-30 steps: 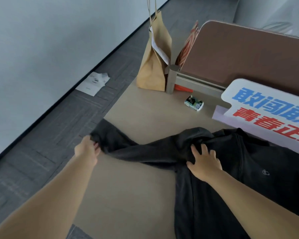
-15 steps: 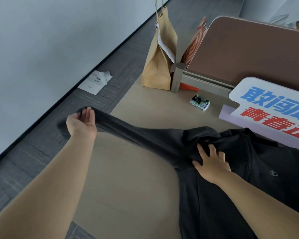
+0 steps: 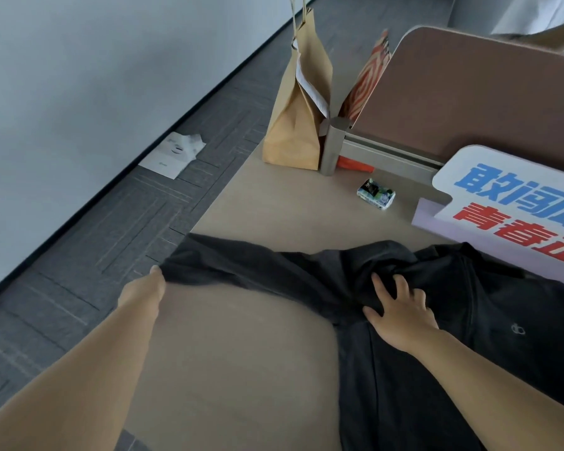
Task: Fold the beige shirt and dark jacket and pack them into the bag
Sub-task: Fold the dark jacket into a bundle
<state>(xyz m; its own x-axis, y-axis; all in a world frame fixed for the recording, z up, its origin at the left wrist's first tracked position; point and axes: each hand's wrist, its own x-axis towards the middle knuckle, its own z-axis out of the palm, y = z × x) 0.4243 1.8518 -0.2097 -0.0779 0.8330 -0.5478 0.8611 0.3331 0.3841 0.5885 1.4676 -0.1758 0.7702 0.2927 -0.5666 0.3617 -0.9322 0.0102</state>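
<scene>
While the left hand [image 3: 142, 292] is gripping the sleeve [image 3: 241, 271] by its cuff at the table [image 3: 241, 369] edge, fingers tucked out of sight under the cloth, the bag [image 3: 295, 125] is standing well beyond at the far end and the right hand [image 3: 401, 315] is pressing, fingers spread, on the jacket [image 3: 502, 304] shoulder. Cloth is bunching under those fingers, so folding the sleeve across now is risking a lumpy crease, and a slackening grip is liable to be dropping the cuff off the edge. No beige shirt is showing.

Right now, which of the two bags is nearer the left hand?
The plain brown paper bag, left of the post; the red-patterned bag leans beyond it.
</scene>
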